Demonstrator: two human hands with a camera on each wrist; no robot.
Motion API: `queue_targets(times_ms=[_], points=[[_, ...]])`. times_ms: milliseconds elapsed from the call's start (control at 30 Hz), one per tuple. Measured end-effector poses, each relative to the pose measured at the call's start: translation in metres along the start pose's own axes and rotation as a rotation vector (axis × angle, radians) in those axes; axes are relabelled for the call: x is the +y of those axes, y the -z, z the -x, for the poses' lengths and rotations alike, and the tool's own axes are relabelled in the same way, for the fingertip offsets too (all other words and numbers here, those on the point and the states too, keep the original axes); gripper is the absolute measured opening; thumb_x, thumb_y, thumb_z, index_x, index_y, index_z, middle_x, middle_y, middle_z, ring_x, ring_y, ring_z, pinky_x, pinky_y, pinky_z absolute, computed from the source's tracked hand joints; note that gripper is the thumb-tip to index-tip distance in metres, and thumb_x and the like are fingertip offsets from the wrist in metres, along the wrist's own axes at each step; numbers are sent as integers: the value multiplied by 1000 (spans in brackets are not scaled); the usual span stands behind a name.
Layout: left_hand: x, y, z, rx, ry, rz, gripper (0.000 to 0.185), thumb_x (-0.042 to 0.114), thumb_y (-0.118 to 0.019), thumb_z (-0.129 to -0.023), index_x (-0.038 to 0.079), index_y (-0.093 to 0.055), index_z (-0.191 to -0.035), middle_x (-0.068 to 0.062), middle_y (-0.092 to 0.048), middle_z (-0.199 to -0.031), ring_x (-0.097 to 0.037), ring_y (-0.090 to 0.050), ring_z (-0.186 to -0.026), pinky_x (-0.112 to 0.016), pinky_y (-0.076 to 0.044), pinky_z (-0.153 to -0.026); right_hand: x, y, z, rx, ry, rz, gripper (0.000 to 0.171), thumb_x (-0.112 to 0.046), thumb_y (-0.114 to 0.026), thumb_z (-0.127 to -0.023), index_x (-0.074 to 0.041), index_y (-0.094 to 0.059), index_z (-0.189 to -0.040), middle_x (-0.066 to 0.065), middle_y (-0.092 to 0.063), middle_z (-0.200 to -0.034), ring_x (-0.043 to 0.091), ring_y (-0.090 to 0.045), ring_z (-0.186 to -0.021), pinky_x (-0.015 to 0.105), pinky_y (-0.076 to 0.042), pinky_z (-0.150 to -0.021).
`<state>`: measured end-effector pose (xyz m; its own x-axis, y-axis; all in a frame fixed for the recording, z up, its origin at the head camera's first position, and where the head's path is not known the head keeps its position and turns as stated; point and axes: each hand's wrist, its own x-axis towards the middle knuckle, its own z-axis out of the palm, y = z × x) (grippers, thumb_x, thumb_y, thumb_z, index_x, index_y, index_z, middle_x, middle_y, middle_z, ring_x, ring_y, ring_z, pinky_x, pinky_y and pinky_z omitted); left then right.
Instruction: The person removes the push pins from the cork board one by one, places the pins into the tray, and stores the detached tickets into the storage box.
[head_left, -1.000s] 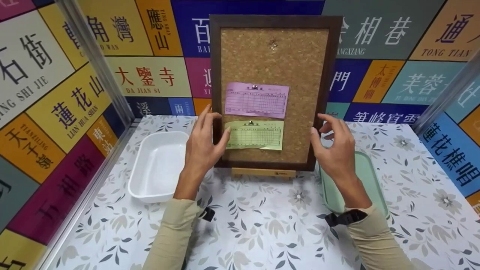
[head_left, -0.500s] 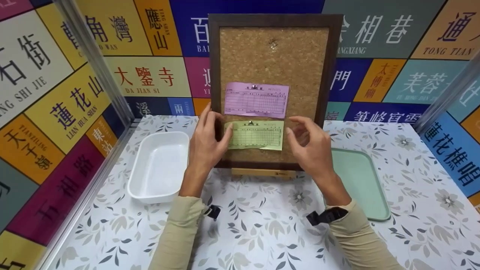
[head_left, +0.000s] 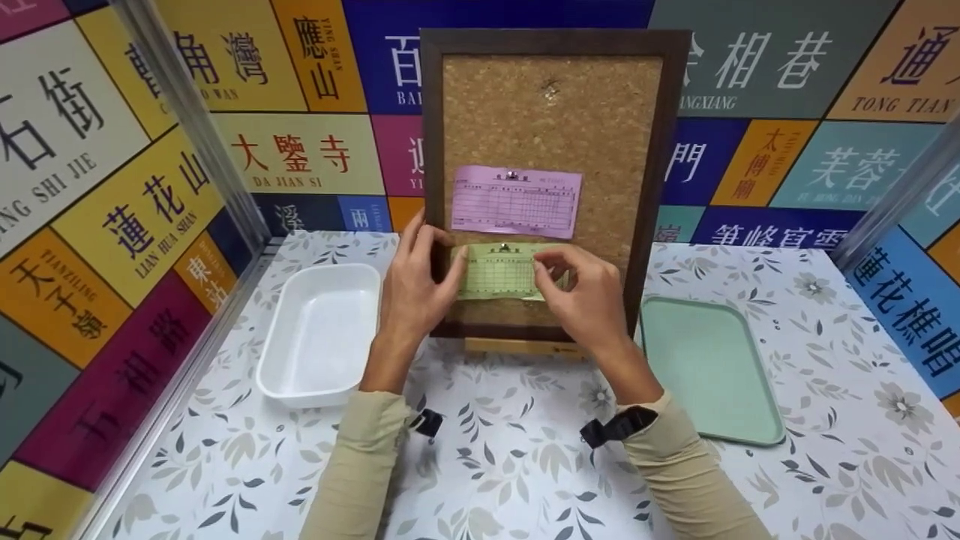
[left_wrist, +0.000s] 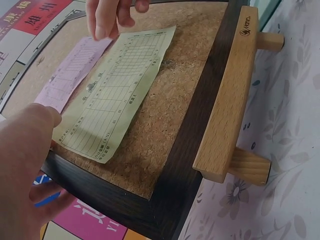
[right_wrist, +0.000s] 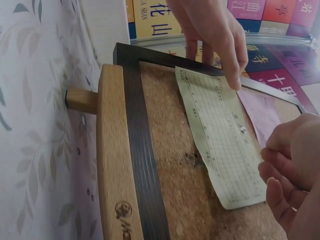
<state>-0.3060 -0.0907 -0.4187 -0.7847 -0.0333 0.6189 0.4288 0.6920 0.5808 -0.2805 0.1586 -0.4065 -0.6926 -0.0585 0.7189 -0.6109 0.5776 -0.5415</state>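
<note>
A cork board [head_left: 551,127] in a dark frame stands upright on a wooden easel [head_left: 525,346]. A pink slip [head_left: 516,201] is pinned to it, and a green slip [head_left: 499,274] hangs just below from a silver pin [head_left: 504,247]. My left hand [head_left: 431,259] grips the board's left frame, with its thumb on the green slip's [left_wrist: 115,95] left end. My right hand [head_left: 544,262] covers the slip's right part with its fingers loosely curled, just right of the pin [right_wrist: 243,129]. Whether it touches the paper cannot be told.
An empty white tub [head_left: 277,330] sits left of the easel on the floral tabletop. A pale green tray [head_left: 709,367] lies to the right. One more pin [head_left: 551,90] sticks near the board's top. Colourful sign walls close in on three sides.
My right hand has moved left from the board's right frame onto the green slip. The left hand has stayed on the left frame, and the tray is now uncovered.
</note>
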Motion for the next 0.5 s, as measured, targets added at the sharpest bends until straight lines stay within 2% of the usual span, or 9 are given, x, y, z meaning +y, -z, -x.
queue_targets(times_ms=[200,367,500], points=[[-1,2,1,-11,-28,8,29,43,-68,-104,16,-69,-114,-12,-50,-166,-31,-58,-145,-47,-53,-117,-4,-14,-4,-7,-25,-24,9,-11,-78,-95,-12,-83,-103,-1,-81,-93,11,-71,-74,36,-58,-61],[-4,3,2,-26,-34,16,27,42,-70,-103,15,-70,-108,-14,-53,-163,-34,-58,-146,-50,-51,-119,-7,-26,-7,10,-52,-64,8,-12,-81,-95,-9,-82,-103,1,-81,-92,14,-73,-72,32,-60,-66],[-4,3,2,-36,-21,14,24,40,-70,-103,16,-71,-105,-16,-57,-161,-36,-56,-149,-52,-48,-122,-7,-34,-9,43,-55,-56,7,-14,-82,-95,-9,-82,-101,2,-81,-91,13,-73,-71,30,-61,-67]])
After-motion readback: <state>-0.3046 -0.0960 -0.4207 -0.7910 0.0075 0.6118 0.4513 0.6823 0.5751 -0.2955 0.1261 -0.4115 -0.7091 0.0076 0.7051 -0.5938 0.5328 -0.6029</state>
